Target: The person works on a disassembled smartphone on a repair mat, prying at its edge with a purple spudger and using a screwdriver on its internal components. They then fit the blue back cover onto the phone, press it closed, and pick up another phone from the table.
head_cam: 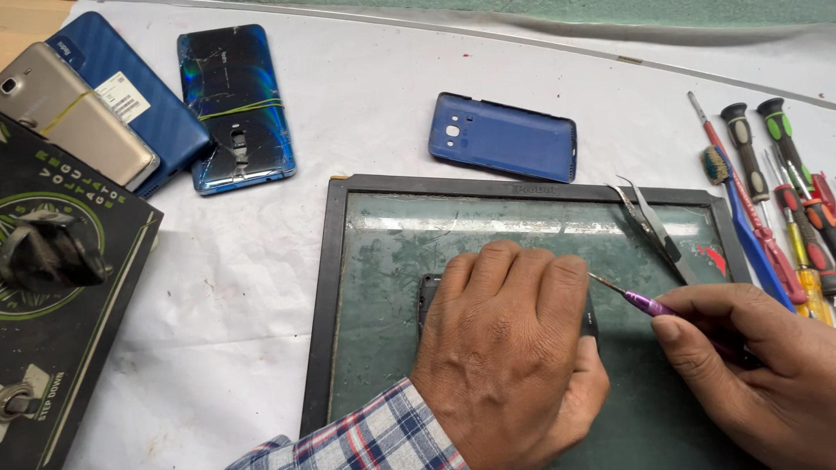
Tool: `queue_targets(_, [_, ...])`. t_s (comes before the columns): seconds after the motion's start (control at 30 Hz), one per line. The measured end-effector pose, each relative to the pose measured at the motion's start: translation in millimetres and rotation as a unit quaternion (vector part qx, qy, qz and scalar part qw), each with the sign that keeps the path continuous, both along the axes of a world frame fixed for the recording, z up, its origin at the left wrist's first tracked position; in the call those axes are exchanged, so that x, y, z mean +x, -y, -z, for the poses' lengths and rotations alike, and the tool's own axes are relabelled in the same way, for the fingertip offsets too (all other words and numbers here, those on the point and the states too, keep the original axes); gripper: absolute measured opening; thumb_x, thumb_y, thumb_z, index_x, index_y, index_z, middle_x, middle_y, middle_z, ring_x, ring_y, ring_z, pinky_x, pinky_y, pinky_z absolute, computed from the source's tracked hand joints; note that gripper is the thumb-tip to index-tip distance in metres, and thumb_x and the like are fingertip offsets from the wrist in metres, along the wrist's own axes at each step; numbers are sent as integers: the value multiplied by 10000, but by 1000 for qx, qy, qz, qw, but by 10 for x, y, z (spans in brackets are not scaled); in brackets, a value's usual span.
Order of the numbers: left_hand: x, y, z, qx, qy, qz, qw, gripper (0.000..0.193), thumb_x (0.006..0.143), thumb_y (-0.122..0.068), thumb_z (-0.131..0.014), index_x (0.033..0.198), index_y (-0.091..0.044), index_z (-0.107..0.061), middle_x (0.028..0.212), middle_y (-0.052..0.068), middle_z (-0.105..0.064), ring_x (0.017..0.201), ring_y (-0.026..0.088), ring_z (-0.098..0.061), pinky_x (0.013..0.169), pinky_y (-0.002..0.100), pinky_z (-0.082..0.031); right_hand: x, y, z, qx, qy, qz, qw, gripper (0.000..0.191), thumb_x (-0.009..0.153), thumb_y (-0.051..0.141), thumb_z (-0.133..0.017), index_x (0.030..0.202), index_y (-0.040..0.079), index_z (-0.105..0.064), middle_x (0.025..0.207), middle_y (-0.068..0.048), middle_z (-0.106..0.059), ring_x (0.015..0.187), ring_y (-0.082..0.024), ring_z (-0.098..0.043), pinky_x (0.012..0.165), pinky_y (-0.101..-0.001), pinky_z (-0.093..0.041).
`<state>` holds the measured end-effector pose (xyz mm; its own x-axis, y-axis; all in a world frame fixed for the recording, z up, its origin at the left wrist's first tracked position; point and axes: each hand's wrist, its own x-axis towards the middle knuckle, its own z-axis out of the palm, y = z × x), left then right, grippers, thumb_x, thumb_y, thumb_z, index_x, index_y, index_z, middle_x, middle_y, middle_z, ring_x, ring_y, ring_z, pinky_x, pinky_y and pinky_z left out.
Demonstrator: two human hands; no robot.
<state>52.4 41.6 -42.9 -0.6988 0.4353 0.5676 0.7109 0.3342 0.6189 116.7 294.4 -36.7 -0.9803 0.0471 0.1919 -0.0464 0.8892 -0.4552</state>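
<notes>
The left hand (509,348) lies palm down, fingers together and flat, pressing on a dark phone (427,300) that rests on the green work mat (383,261). The hand covers nearly all of the device; only a dark rounded corner shows just left of the index knuckle, and a thin strip of edge peeks out on the far side, beside the little finger. From these two bits, the phone's long axis seems to run left to right under the fingers, crosswise to them — though its full outline is hidden.

To the right of that hand, the right hand (758,365) pinches a purple-handled screwdriver (649,304) between thumb and forefinger, closed firmly on the grip. The thin metal tip points left and slightly away, ending just beside the left hand's little finger, at the exposed right edge of the phone. Whether the tip touches the phone cannot be told. So the tool's axis lines up roughly with the phone's long axis, and the right hand is the nearer one to that open edge.

Beyond the screwdriver tip, a pair of metal tweezers (653,228) lies on the mat's upper right corner. Well behind the fingers sits a blue back cover (502,137) on the white cloth — apart from both hands.
</notes>
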Motion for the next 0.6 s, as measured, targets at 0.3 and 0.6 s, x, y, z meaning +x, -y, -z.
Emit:
queue_targets(0.3, [-3,-7,23,-51,8,23,998,589,759,-339,-764,1174,22,-554,1007,157,-585,1021,322,-567,947,509,-424,-45,137,-49,4,-25,1,1000,244,893,153,-742,1082,-2,-736,782,-60,-716,673,-107,-695,587,-229,-585])
queue_targets(0.6, [25,-53,77,-68,-17,51,996,593,703,-338,-719,1136,44,-588,954,180,-576,1003,321,-573,964,547,-426,-79,110,-35,26,-13,8,1000,250,900,167,-738,1091,5,-742,769,-62,-713,653,-115,-693,566,-237,-575])
